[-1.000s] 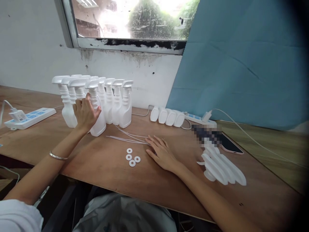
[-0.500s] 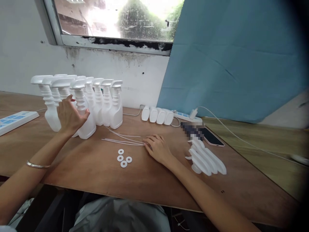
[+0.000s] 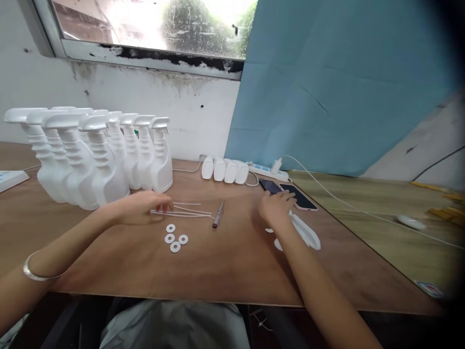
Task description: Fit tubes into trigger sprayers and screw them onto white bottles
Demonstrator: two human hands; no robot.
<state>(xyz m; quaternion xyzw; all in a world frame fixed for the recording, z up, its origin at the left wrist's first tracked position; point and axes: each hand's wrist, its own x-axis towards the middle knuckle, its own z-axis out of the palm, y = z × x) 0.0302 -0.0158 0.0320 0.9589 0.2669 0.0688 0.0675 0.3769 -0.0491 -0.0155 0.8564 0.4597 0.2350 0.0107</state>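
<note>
White spray bottles (image 3: 90, 155) stand finished at ten o'clock on the bench (image 3: 225, 271), while the left hand (image 3: 140, 207) touches the loose tubes (image 3: 189, 212), grip released, and the right hand (image 3: 276, 207) reaches, fingers loose, over unfitted spray heads (image 3: 307, 233), washers (image 3: 175, 238) unused.

Your spray bottles (image 3: 90, 160) all plain white, same for the washers (image 3: 175, 238) and trigger heads (image 3: 305, 232). Table (image 3: 225, 266) brown woodgrain. Cloth (image 3: 327, 87) flat blue. Phones (image 3: 290, 193) black. Bracelet (image 3: 34, 271) on your wrist silver.
</note>
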